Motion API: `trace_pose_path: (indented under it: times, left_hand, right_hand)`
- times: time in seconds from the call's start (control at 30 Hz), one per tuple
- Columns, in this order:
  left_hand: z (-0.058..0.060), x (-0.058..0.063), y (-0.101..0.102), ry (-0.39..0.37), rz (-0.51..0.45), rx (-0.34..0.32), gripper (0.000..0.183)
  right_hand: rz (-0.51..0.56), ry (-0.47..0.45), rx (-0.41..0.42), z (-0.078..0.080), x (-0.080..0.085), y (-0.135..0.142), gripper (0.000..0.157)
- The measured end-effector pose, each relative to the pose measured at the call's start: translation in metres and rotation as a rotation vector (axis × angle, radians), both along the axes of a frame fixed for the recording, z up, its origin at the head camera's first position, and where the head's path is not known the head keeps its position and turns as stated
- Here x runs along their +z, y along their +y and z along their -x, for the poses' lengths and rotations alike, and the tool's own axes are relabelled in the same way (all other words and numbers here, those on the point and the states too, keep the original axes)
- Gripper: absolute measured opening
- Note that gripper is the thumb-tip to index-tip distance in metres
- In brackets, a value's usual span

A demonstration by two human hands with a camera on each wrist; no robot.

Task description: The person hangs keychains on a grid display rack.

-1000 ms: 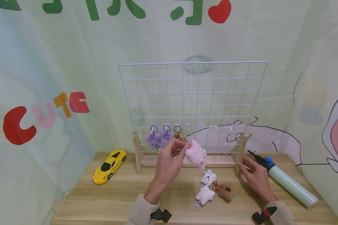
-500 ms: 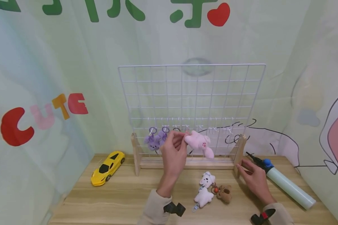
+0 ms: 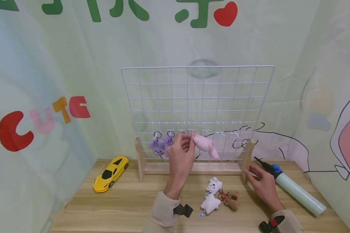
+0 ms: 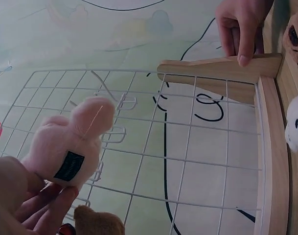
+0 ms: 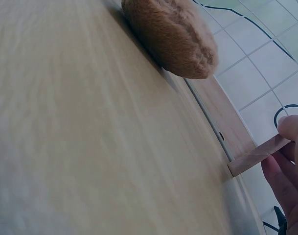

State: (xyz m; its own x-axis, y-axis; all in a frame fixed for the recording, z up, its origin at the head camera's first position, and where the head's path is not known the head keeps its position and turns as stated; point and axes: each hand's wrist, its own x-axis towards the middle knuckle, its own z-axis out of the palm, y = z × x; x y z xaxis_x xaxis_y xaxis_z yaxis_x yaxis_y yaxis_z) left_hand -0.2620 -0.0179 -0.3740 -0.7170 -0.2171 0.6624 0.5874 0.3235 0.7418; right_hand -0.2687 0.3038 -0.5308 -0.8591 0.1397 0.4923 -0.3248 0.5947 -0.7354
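Backdrop point(image 3: 105, 81) behind pink plush point(image 3: 203, 143), label point(image 4: 69, 166) illegible

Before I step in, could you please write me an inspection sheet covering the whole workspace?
Surface: wooden table, grain showing.
Job's things: pink toy held up at the rack; purple toys hang from the rack; two white toys and a brown toy lie in front.
Clutter: yellow car on the left, pump on the right.
Hands: left hand pinches the pink toy; right hand grips the rack's wooden leg.
Cables: nothing seen.
Surroundings: printed backdrop behind and at both sides.
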Motion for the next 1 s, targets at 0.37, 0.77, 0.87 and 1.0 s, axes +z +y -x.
trace_pose_path:
  times: [0.37, 0.77, 0.87, 1.0]
  left_hand:
    - [0.005, -0.004, 0.0, -0.039, 0.04, -0.032, 0.015]
    - [-0.004, -0.011, -0.014, 0.117, 0.247, 0.063, 0.011]
    - [-0.008, -0.014, -0.021, 0.133, 0.289, 0.091, 0.009]
    - [-0.014, -0.016, -0.03, 0.145, 0.342, 0.089, 0.008]
  right_hand:
    - [-0.003, 0.008, 0.0, -0.001, 0.002, 0.0, 0.034]
    - [0.003, 0.012, 0.006, 0.0, 0.0, 0.0, 0.032]
    - [0.001, 0.01, 0.006, 0.0, 0.001, 0.0, 0.032]
    - [-0.011, 0.0, 0.004, 0.0, 0.001, 0.001, 0.033]
